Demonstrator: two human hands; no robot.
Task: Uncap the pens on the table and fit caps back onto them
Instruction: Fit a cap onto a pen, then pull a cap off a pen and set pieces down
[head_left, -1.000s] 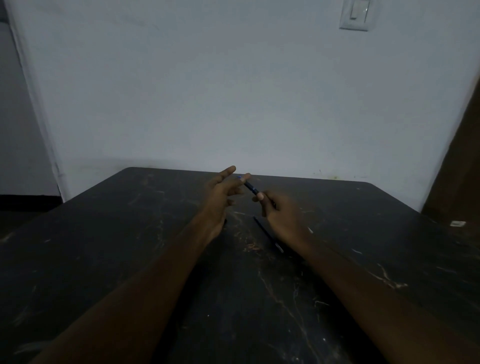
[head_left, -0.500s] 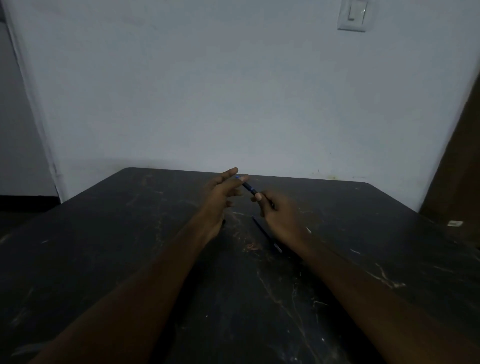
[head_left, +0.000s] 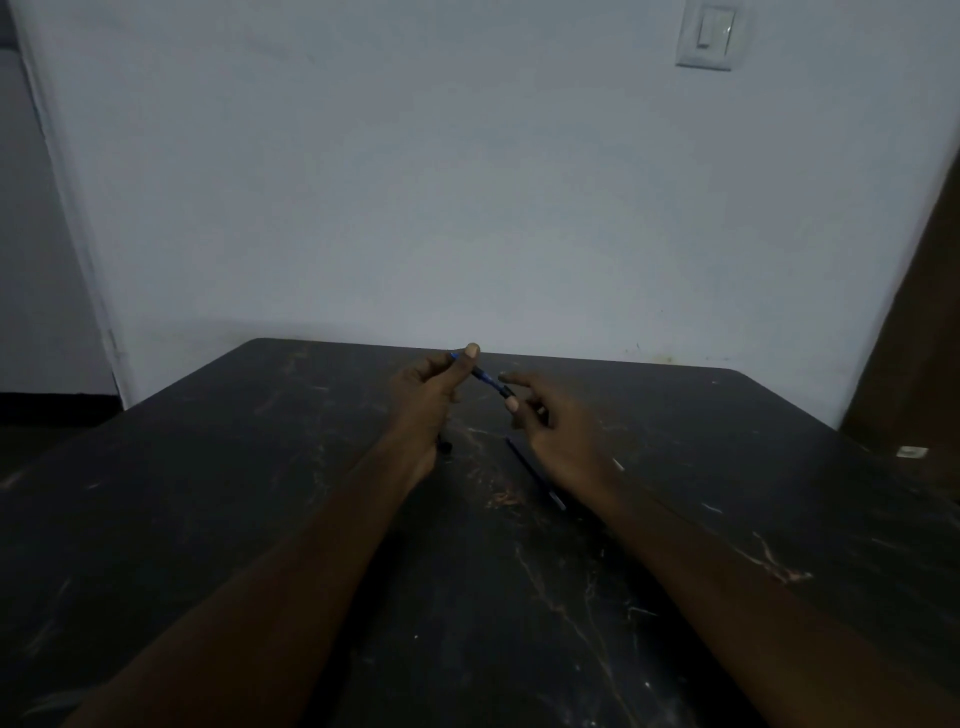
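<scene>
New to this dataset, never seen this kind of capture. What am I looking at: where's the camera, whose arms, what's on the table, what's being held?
There is no robot here. A person wears one wide-angle camera on the head, looking forward and down, so the two forearms coming in from the bottom are the wearer's own.

The surface is a dark, scratched table pushed against a pale wall with a light switch at upper right.

The left hand is closed on a blue pen, raised above the table. The right hand pinches the pen's other, darker end. The light is too dim to tell whether that end is a cap going on or coming off.

A second dark pen lies on the table, partly under the right wrist. A small dark object shows beside the left hand, possibly a loose cap.
</scene>
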